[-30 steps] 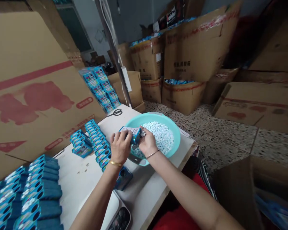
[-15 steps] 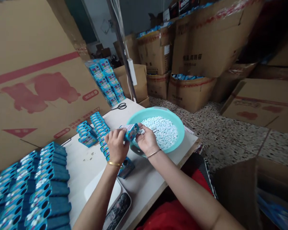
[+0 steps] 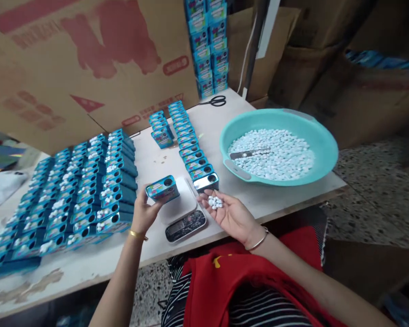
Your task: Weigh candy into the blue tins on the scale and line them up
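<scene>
1. Left hand (image 3: 145, 214): the fingers and thumb grasp the left end of a blue tin (image 3: 162, 190), whose round opening lies at the far right of its top face.
2. Tin position: over the white platform of the scale (image 3: 182, 197). Contact between the tin and the platform cannot be told from this angle.
3. Right hand (image 3: 234, 219): palm up, fingers extended and loosely cupped, not clenched. A small heap of white pellets (image 3: 215, 202) rests on the fingers, just right of the scale.
4. Tin row (image 3: 191, 147): runs away from the operator, behind the right fingertips. The nearest unit, the end tin (image 3: 206, 182), shows a bright, reflective top.
5. Basin (image 3: 323, 136): turquoise, right of the row, holding a bed of white pellets. A flat metal strip (image 3: 247, 154) lies on the pellets.
6. Tin block (image 3: 85, 190): several columns left of the scale, many units with pellets on top.
7. Small tin group (image 3: 162, 131): left of the row, near the cardboard box (image 3: 122, 95).
8. Scissors (image 3: 218, 101): at the rear of the table (image 3: 207, 119), near a tall stack of tins (image 3: 208, 54).
</scene>
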{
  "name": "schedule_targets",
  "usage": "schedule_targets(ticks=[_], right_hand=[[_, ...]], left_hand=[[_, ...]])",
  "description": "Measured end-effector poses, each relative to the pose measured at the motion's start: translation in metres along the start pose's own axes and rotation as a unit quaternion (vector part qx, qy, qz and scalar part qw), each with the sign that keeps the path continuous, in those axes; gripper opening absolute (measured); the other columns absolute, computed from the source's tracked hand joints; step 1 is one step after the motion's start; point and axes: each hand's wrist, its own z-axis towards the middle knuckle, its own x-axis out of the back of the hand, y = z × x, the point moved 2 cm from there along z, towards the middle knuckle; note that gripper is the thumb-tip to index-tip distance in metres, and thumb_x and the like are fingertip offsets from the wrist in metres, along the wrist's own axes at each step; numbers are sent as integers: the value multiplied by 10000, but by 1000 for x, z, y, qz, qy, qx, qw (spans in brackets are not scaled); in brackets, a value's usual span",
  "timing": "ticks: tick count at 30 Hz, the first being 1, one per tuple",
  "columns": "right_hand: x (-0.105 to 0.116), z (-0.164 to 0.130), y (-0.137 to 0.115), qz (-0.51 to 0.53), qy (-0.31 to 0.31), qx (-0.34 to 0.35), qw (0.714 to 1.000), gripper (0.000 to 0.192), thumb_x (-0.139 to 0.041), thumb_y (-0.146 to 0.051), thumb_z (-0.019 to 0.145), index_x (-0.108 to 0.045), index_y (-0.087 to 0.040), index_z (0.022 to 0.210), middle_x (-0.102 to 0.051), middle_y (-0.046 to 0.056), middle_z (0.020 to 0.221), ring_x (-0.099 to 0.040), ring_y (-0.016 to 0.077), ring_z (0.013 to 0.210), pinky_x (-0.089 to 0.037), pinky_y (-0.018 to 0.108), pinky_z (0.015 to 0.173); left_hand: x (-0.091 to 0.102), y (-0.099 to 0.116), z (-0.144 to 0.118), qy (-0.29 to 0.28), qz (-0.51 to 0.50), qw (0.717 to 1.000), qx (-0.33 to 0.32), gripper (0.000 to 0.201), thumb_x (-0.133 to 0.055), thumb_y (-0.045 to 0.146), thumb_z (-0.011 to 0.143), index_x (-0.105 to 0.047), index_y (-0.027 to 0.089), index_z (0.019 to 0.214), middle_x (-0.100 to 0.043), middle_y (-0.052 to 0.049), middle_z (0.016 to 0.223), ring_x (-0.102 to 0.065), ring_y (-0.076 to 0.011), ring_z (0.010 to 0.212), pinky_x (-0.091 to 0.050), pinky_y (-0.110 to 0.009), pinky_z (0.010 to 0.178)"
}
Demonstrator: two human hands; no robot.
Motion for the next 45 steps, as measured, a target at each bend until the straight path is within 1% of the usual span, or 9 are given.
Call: schedule_targets(ticks=[6, 9, 11, 16, 20, 25, 37, 41, 45], right_hand=[[20, -3, 19, -29, 2, -19, 999, 208, -435, -156, 914, -628, -79, 931, -706, 154, 963, -678, 155, 937, -554, 231, 820], [26, -9, 21, -36, 19, -12, 999, 239, -416, -183, 925, -633, -85, 951, -706, 159, 990, -673, 164, 962, -553, 248, 837], [30, -12, 24, -33, 36, -12, 999, 267, -392, -188, 934, -638, -87, 949, -710, 152, 985, -677, 158, 947, -554, 243, 833], [39, -18, 32, -33, 64, -21, 997, 309, -344, -161, 943, -647, -107, 968, -725, 87, 900, -693, 121, 821, -563, 211, 772], [44, -22, 31, -57, 65, -4, 996, 321, -337, -161, 939, -652, -132, 994, -712, 92, 1005, -667, 135, 963, -538, 247, 868], [50, -25, 33, -63, 100, -28, 993, 321, -351, -206, 943, -665, -146, 913, -713, 86, 994, -641, 155, 1039, -523, 283, 912], [50, -13, 38, -36, 73, -36, 996, 290, -377, -192, 932, -656, -144, 870, -710, 49, 836, -678, 112, 818, -563, 225, 774], [35, -5, 38, -5, 57, 0, 998, 282, -379, -156, 928, -648, -117, 857, -700, 35, 749, -665, 84, 686, -564, 188, 714], [16, -1, 40, -16, 35, -1, 999, 273, -389, -167, 920, -639, -112, 827, -715, 99, 871, -676, 173, 930, -534, 331, 900]], left_hand=[[-19, -20, -17, 11, -5, 1000, 2, 494, -681, 416, 734, -495, 170, 1120, -607, -53, 1025, -596, -174, 947, -482, -313, 851], [-14, 6, -34, 120, 80, 988, -50, 622, -707, 383, 721, -437, 191, 1248, -535, -115, 1218, -516, -233, 1135, -434, -390, 947], [-16, 34, -53, 155, 123, 975, -99, 544, -692, 319, 746, -469, 201, 1229, -541, -114, 1186, -501, -232, 1132, -431, -400, 942], [-67, 87, -94, -117, 89, 972, -181, 324, -510, 229, 873, -507, 182, 1193, -568, -114, 1107, -539, -188, 985, -489, -345, 827], [-100, 92, -104, -149, 116, 969, -159, 243, -397, 224, 925, -553, 174, 1105, -581, -99, 1051, -544, -177, 928, -489, -330, 797], [-112, 91, -106, -173, 132, 958, -185, 251, -367, 260, 941, -588, 142, 966, -586, -82, 909, -544, -163, 821, -488, -277, 705], [-104, 82, -98, -160, 49, 973, -157, 181, -383, 201, 924, -553, 150, 892, -576, -70, 891, -532, -142, 801, -482, -272, 720], [-75, 82, -76, -111, -48, 983, -138, 102, -459, 181, 900, -546, 165, 951, -566, -47, 881, -541, -116, 803, -481, -242, 703], [-33, 80, -35, 28, -17, 990, -138, 66, -529, 154, 863, -564, 173, 916, -567, -13, 823, -523, -95, 744, -450, -230, 663]])
